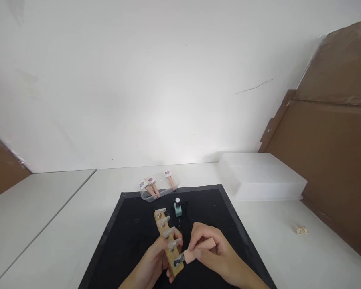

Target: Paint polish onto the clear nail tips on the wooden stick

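Note:
A yellowish bar (165,230) with several clear nail tips on small round mounts slants over the black mat. My left hand (156,257) is wrapped round its lower part. My right hand (212,251) pinches a pale pink stick (209,244), whose near end meets a nail tip at the bar's lowest mount; whether they are joined is unclear. A small green bottle (178,210) with a white-topped cap stands upright on the mat beyond my hands.
Behind the mat (132,204), a clear tray (164,192) holds several pink sticks with white labelled ends. A white box (264,176) sits at the back right. Small beige rings (299,230) lie on the right. Cardboard (331,160) rises at the right side.

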Demonstrator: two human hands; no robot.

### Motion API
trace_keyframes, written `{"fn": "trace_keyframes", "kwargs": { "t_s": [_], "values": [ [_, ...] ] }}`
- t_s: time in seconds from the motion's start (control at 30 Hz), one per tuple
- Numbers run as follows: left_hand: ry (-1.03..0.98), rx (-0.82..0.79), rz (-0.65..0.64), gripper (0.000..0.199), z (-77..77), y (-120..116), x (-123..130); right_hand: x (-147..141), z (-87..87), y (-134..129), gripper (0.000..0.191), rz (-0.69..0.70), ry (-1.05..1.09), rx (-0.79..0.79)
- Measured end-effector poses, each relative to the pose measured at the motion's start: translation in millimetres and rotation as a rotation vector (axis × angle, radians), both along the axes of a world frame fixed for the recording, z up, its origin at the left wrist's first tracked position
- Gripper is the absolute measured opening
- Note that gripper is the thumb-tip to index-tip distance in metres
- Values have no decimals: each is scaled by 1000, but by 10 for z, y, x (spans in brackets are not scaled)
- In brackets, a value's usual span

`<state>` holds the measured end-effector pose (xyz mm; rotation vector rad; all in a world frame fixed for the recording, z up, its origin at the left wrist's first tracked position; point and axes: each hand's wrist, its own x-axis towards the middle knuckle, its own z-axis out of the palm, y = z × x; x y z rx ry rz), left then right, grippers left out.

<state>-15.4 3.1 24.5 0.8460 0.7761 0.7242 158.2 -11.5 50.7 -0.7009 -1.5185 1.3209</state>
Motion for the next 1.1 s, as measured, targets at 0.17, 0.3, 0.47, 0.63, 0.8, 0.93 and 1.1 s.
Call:
{"fn": "trace_keyframes", "kwargs": {
  "t_s": [0.17, 0.3, 0.47, 0.63, 0.8, 0.93, 1.1],
  "values": [
    [6, 0, -6, 17, -18, 5, -1, 3, 5, 7, 10, -32, -23, 22],
    [8, 8, -7, 19, -27, 0, -6, -1, -21, 8, 12, -18, 35, -22],
    [17, -2, 0, 23, 18, -10, -7, 20, -133, 14, 21, 43, 218, -160],
    [14, -3, -7, 22, 0, -7, -8, 34, -170, 26, 23, 45, 196, -160],
    [6, -4, 3, 20, -8, -4, -3, 25, -81, 23, 19, 19, 99, -76],
    [21, 1, 8, 20, 19, 5, 11, 18, -10, 0, 9, 6, 8, 26],
    [15, 3, -6, 18, -38, -2, -8, 37, -23, 12, 7, -88, -40, 46]
  ]
}}
